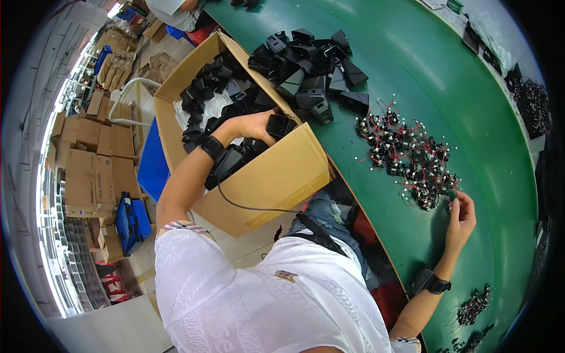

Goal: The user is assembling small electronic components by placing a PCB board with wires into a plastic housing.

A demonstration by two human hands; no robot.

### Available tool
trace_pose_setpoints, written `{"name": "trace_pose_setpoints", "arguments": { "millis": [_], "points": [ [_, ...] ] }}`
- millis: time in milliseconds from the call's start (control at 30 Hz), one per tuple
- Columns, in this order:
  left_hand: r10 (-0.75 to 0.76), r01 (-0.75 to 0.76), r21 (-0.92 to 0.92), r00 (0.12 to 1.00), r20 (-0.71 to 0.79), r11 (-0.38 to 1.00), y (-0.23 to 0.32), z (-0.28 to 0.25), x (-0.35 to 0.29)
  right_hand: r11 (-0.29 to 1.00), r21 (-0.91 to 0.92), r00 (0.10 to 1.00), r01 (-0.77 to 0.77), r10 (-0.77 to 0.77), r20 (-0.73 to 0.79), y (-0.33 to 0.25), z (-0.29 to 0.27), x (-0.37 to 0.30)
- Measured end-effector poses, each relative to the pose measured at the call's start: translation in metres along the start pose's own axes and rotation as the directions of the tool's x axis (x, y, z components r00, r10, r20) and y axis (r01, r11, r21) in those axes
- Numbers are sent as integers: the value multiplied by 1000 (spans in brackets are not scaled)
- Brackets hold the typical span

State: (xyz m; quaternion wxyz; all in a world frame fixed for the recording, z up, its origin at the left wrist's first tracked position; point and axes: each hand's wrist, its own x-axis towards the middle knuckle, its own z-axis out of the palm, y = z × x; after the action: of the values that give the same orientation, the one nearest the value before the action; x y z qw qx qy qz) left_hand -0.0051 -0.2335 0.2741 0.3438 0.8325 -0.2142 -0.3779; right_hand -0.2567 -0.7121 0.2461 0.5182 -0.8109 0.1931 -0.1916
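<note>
My left hand (254, 125) reaches over the cardboard box (276, 176) and grips a black plastic housing (281, 126) by the box's right rim. Several more black housings (203, 88) lie inside the box around a piece of white wrapping (216, 109). Over the green table, my right hand (462, 220) is closed in a pinch on a small dark part (452, 194). It is at the near right end of a pile of small black parts with red wires and white connectors (406, 153). That part's kind is too small to make out.
A heap of black housings (312, 70) lies on the green table (382, 35) beside the box. Small dark parts (474, 306) sit near my right forearm. A blue bin (153, 159) stands left of the box. Another person (176, 15) is at the far end.
</note>
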Motion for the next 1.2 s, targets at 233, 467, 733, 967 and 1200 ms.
{"name": "trace_pose_setpoints", "arguments": {
  "millis": [233,467,733,967,1200],
  "points": [
    [-44,49,-96,998,47,994,-8,-2,5,1000,3,1000,3,-3,-2,-1,0,-1],
    [-176,183,-595,982,71,783,-27,7,-5,1000,-3,1000,-7,7,0,2,-1,-1],
    [-16,58,-630,997,72,774,-35,0,-3,1000,28,1000,-2,1,26,8,-4,0],
    [-114,247,-796,968,222,552,-97,-11,4,998,51,999,33,-34,15,1,0,0],
    [83,215,-966,970,228,144,-116,-3,-1,999,43,1000,12,-12,19,3,-2,0]
  ]
}}
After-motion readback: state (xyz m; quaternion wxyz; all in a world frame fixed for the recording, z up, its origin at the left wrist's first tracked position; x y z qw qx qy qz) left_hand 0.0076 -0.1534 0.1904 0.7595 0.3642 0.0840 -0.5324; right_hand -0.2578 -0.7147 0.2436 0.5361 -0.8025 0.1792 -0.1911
